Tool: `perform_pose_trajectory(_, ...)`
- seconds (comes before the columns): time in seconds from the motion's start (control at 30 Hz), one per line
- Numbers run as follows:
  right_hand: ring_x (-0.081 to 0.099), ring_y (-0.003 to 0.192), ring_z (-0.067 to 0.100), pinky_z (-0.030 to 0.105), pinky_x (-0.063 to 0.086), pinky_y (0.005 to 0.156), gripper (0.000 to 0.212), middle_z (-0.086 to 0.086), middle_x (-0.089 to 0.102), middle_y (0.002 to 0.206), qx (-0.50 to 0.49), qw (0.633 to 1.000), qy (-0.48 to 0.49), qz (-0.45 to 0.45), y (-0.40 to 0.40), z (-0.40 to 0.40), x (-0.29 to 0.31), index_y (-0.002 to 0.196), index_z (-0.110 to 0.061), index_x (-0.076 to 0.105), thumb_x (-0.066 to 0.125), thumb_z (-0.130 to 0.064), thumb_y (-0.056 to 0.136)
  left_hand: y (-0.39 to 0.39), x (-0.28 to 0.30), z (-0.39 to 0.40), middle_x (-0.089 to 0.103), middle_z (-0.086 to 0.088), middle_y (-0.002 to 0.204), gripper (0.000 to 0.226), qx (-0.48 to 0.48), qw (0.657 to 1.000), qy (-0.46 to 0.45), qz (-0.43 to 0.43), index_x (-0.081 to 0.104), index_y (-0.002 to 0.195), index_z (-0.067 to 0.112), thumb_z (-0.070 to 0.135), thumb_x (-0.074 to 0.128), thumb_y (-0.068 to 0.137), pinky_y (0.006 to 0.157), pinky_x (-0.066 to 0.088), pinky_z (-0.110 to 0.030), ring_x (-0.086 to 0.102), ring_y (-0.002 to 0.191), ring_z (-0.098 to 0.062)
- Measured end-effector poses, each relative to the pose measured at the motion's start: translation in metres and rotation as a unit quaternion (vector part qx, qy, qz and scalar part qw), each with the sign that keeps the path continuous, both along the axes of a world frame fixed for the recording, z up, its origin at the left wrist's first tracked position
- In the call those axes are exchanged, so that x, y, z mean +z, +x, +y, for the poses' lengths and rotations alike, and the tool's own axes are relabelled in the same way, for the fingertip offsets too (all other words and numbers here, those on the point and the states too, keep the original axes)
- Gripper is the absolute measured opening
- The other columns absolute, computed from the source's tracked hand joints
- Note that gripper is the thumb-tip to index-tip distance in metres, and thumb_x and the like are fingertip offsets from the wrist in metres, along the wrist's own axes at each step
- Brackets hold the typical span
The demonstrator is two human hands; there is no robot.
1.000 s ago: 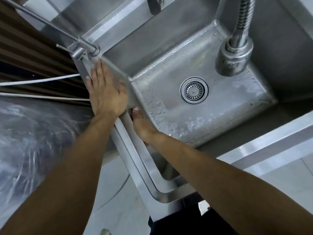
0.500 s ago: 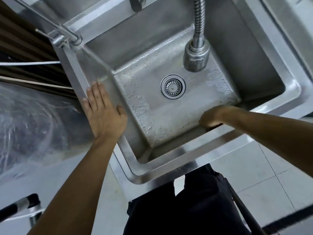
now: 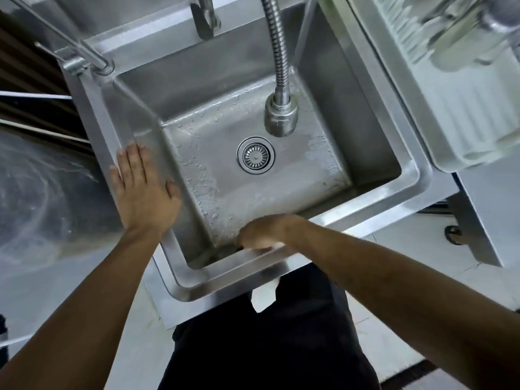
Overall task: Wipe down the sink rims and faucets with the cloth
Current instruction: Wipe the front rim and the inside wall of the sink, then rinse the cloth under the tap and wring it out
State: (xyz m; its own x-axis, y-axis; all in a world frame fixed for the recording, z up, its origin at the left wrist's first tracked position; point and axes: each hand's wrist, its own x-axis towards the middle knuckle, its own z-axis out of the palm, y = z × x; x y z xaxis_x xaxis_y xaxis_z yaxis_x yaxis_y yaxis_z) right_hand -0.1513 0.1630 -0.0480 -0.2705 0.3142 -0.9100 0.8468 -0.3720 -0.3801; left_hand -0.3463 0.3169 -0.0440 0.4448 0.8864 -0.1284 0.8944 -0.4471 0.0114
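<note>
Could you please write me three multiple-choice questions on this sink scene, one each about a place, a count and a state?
1. Where does the left hand rest?
A. on the sink's left rim
B. on the drain
C. on the spray head

2. How many drains show in the basin?
A. none
B. one
C. three

3. What state is the basin floor in?
A. full of water
B. covered in suds
C. dotted with droplets

Answers:
1. A: its straight fingers lie flat on the left rim.
2. B: a single round strainer sits mid-basin.
3. C: scattered drops show on the steel, with no standing water.

The right hand is curled at the front rim; a cloth cannot be made out.
</note>
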Motion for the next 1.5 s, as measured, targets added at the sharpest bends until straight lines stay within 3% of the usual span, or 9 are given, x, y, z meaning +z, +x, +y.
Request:
perform_pose_trajectory(0.1,0.054,0.115,0.029,0.042,0.042,0.106,0.034,0.005,0.058,0.138,0.015,0.991,-0.031,-0.128,0.104,-0.027,0.0,0.126,-0.018,0.06,0.037,-0.028,0.104,0.0,0.0,-0.001,0.006,-0.019,0.169,0.084,0.011,1.0,-0.006,0.004,0.008,0.161,0.003,0.026,0.053,0.094,0.126,-0.001,-0.05,0.003,0.157,-0.034)
perform_pose_trajectory(0.37,0.055,0.097,0.023,0.033,0.046,0.093,0.027,0.012,0.065,0.127,0.007,0.982,-0.033,-0.184,0.161,-0.027,-0.007,0.116,-0.008,0.066,0.056,-0.021,0.095,0.047,0.007,-0.022,-0.015,-0.024,0.167,0.09,0.076,0.991,-0.06,0.091,-0.007,0.161,0.005,0.044,0.044,0.098,0.126,-0.007,-0.051,-0.012,0.155,-0.04)
perform_pose_trajectory(0.57,0.062,0.082,0.023,0.032,0.05,0.075,0.014,0.004,0.069,0.089,-0.233,0.972,-0.004,0.014,0.114,0.009,-0.026,0.089,-0.017,0.072,0.061,-0.026,0.089,0.162,0.018,0.008,0.053,-0.004,0.151,0.059,0.203,0.908,-0.21,-0.299,0.042,0.154,0.022,0.043,0.054,0.1,0.116,0.039,-0.037,0.052,0.136,-0.024)
perform_pose_trajectory(0.7,0.074,0.099,0.031,0.039,0.059,0.09,0.026,0.012,0.078,0.103,-0.534,0.833,-0.007,0.144,0.122,0.023,-0.013,0.107,-0.008,0.074,0.059,-0.023,0.091,0.219,0.041,0.065,0.049,0.0,0.151,0.068,0.277,0.799,-0.236,-0.479,0.035,0.152,0.021,0.053,0.056,0.097,0.115,0.039,-0.038,0.051,0.133,-0.017)
perform_pose_trajectory(0.9,0.064,0.122,0.036,0.042,0.055,0.096,0.049,0.022,0.07,0.127,-0.73,0.595,-0.054,0.331,0.135,0.032,-0.003,0.136,-0.001,0.059,0.048,-0.026,0.096,0.249,0.048,0.104,0.068,0.008,0.092,0.042,0.279,0.799,-0.206,-0.491,0.064,0.098,0.028,0.066,0.046,0.094,0.091,0.057,-0.048,0.07,0.092,-0.022)
perform_pose_trajectory(1.03,0.066,0.114,0.032,0.039,0.055,0.09,0.05,0.02,0.069,0.129,-0.744,0.579,-0.041,0.332,0.127,0.035,0.0,0.137,-0.003,0.061,0.048,-0.031,0.098,0.247,0.052,0.107,0.068,0.003,0.084,0.04,0.315,0.778,-0.21,-0.501,0.056,0.073,0.03,0.059,0.046,0.098,0.084,0.061,-0.048,0.072,0.091,-0.034)
perform_pose_trajectory(1.2,0.061,0.113,0.034,0.04,0.053,0.093,0.055,0.026,0.064,0.133,-0.755,0.553,-0.058,0.349,0.111,0.032,-0.005,0.14,0.0,0.057,0.048,-0.028,0.095,0.232,0.065,0.13,0.079,-0.001,0.104,0.036,0.386,0.657,-0.409,-0.502,0.058,0.115,0.012,0.037,0.034,0.109,0.088,0.055,-0.039,0.073,0.103,-0.027)
perform_pose_trajectory(1.43,0.056,0.133,0.04,0.05,0.042,0.116,0.051,0.028,0.065,0.132,-0.755,0.541,-0.051,0.367,0.096,0.05,0.009,0.131,0.001,0.063,0.029,-0.025,0.103,0.171,0.045,0.082,0.062,-0.003,0.14,0.08,0.307,0.723,-0.518,-0.338,0.049,0.146,0.025,0.081,0.037,0.09,0.103,0.046,-0.052,0.06,0.123,-0.032)
perform_pose_trajectory(1.5,0.056,0.132,0.038,0.051,0.042,0.116,0.053,0.027,0.066,0.131,-0.729,0.575,-0.037,0.371,0.102,0.058,0.015,0.127,-0.001,0.066,0.027,-0.029,0.104,0.167,0.028,0.035,0.062,-0.011,0.14,0.088,0.314,0.638,-0.6,-0.367,0.059,0.138,0.019,0.085,0.052,0.079,0.105,0.046,-0.052,0.061,0.123,-0.035)
